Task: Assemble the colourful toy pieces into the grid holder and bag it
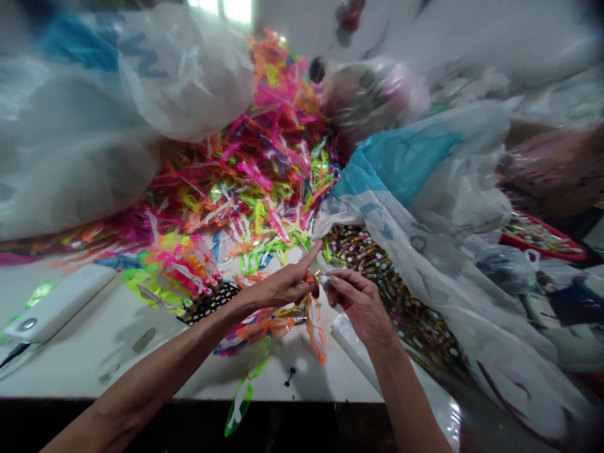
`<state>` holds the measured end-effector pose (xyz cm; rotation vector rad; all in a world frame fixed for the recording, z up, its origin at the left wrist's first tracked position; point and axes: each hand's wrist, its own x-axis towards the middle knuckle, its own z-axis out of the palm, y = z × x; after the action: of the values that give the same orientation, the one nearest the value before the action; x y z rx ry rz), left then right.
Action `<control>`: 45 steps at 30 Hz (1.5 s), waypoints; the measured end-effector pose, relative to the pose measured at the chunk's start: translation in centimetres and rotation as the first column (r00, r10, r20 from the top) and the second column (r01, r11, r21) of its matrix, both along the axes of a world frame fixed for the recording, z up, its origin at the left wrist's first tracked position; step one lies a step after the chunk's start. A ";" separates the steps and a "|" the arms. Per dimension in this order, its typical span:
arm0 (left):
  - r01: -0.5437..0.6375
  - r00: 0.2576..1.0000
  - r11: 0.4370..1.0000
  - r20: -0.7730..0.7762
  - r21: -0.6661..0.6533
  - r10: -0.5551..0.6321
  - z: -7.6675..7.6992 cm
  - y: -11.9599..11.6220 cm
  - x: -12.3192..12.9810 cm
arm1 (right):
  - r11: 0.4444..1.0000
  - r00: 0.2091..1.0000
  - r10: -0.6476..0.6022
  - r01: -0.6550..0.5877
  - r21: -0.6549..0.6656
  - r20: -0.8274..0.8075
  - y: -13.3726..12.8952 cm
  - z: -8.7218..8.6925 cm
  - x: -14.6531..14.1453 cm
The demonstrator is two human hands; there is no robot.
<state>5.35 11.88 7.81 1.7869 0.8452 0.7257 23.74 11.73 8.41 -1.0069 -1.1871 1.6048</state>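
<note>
My left hand (287, 286) is closed around an orange see-through plastic piece (317, 336), whose looped end hangs below the fingers. Its index finger points outward past the grip. Close beside it, my right hand (358, 305) pinches a small whitish part (323, 279) with a thin shiny tip, too small to name. The two hands almost meet above the white table (189, 371). Just beyond and left of them spreads a large heap of neon plastic pieces (255, 207) in pink, orange and green. Behind my left wrist sits a black perforated tray (212, 302), partly covered.
Many small coloured cylindrical parts (401, 296) lie by a white and blue plastic bag (425, 207) on the right. Big filled bags (189, 75) stand at left. A white device (66, 302) with a cable lies left; a green piece (243, 399) overhangs the front edge.
</note>
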 end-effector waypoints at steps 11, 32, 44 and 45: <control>0.228 0.956 0.834 0.278 -0.502 -0.094 -0.3 -2.4 0.2 | 0.975 0.976 0.215 -0.212 -0.069 0.043 -1.3 -0.7 0.4; 0.149 0.989 0.972 0.019 -0.183 -0.148 -0.7 -2.9 0.3 | 0.980 0.915 0.145 -0.186 0.073 0.377 -2.1 -2.9 1.1; -0.417 0.285 0.832 -0.817 0.365 0.501 -5.8 7.7 -6.6 | 0.917 0.673 -0.311 0.028 0.397 0.671 -1.2 -7.3 4.6; -0.409 0.282 0.836 -0.820 0.367 0.498 -6.2 7.9 -6.7 | 0.915 0.649 -0.323 0.030 0.401 0.689 -1.7 -7.5 5.6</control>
<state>-1.39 19.79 1.64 1.9841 2.1826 0.0152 29.35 10.05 0.91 -1.5461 -1.7742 0.7319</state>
